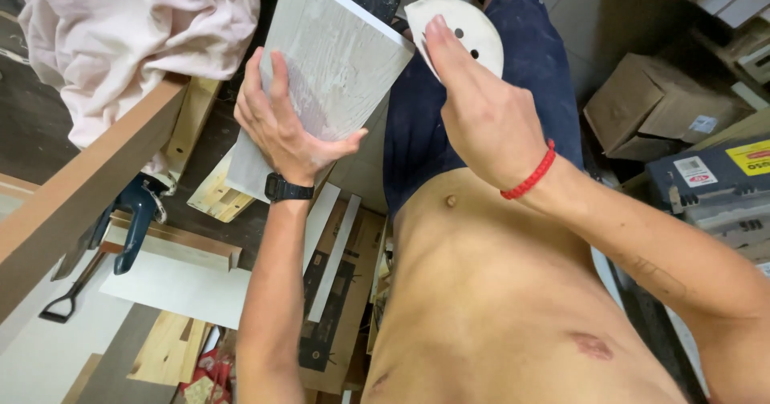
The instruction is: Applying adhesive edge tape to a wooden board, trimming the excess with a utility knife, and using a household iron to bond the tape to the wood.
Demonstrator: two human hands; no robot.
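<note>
My left hand (277, 123) grips a pale whitish wooden board (337, 51) from its underside, holding it tilted above my lap. A black watch sits on that wrist. My right hand (473, 107), with a red cord bracelet at the wrist, holds a round white sanding disc (473, 23) with small holes. The disc rests against the board's right edge near its top corner. My bare torso and dark blue trousers fill the middle of the view.
A brown workbench edge (88, 179) runs at the left with pink cloth (136, 27) heaped on it. A blue clamp (132, 212) hangs below. Wood offcuts (216, 191) and panels lie on the floor. Cardboard boxes (650, 107) stand at the right.
</note>
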